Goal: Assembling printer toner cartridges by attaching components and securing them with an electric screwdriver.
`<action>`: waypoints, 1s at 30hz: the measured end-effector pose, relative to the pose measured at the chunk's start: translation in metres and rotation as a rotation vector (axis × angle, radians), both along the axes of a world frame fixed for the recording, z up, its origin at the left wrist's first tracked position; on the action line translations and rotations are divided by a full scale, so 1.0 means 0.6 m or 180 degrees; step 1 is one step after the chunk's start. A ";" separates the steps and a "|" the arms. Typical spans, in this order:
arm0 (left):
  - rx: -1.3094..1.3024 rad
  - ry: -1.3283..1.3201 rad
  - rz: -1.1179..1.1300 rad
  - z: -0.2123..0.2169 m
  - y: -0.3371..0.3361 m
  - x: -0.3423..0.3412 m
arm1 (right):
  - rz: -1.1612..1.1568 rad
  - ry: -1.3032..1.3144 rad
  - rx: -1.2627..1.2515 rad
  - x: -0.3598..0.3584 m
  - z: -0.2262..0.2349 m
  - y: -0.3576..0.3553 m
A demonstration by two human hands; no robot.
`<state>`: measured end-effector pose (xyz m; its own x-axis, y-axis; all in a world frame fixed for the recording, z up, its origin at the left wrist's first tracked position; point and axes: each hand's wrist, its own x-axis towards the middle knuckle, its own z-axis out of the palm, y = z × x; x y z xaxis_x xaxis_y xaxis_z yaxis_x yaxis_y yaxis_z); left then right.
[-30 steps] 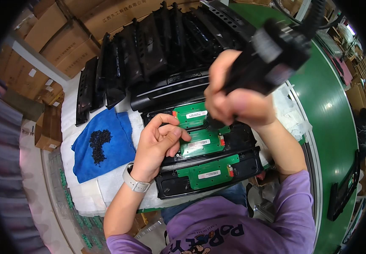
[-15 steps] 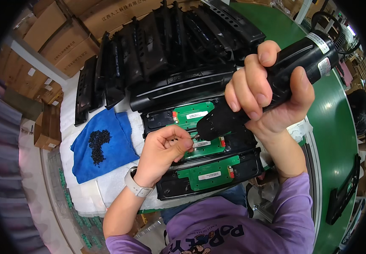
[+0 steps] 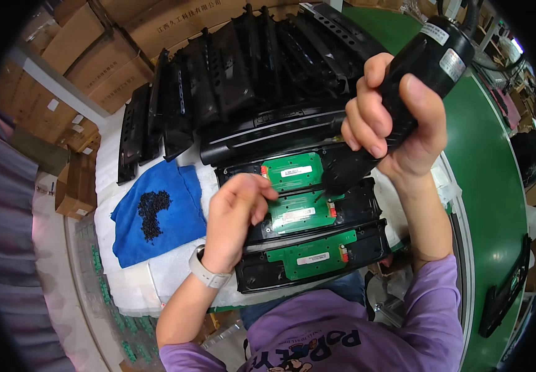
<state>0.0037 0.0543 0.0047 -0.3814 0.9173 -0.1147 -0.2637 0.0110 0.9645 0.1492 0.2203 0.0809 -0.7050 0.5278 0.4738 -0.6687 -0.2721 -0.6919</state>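
three green boards [image 3: 286, 208] lie near one black driver [image 3: 418, 62] right fingers [image 3: 372, 115] wrap; left fingers [image 3: 255, 188] curl, contents unclear.

Three housings [image 3: 259, 273], each with a circuit board [image 3: 305, 270] in it, lay one behind another before the person, the left hand [image 3: 240, 204] over their left part and the power tool [image 3: 397, 108] in the right hand [image 3: 417, 149] over their right. Left of them, a cloth [image 3: 187, 211] bore a heap of small parts [image 3: 151, 214]. Behind lay rows of panels [image 3: 231, 80], with cartons [image 3: 187, 22] farther back.
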 end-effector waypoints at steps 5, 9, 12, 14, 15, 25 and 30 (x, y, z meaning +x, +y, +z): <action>0.0280 -0.0562 0.0249 0.008 0.000 -0.024 | -0.0596 -0.0422 0.0766 0.014 -0.015 0.011; 0.0248 -0.0522 0.0430 0.014 -0.001 -0.029 | -0.0704 -0.0746 0.0939 0.010 -0.023 0.013; 0.0181 -0.0403 0.0652 0.014 0.001 -0.033 | -0.0762 -0.0910 0.1151 0.009 -0.026 0.016; 0.0141 -0.0277 0.0728 0.018 0.002 -0.033 | -0.0771 -0.0934 0.1162 0.008 -0.028 0.016; 0.0139 -0.0278 0.0733 0.017 0.001 -0.034 | -0.0722 -0.0803 0.0949 0.005 -0.028 0.016; 0.0083 -0.0703 0.0658 0.004 0.008 -0.042 | -0.0379 -0.0903 0.1230 0.006 -0.042 0.014; -0.0019 -0.0557 0.0541 0.003 0.007 -0.043 | -0.0623 -0.0849 0.1398 0.002 -0.044 0.003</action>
<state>-0.0218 0.0586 0.0063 -0.5041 0.8407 -0.1979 -0.4254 -0.0422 0.9040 0.1505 0.2218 0.0543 -0.7393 0.4539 0.4974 -0.4638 0.1924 -0.8648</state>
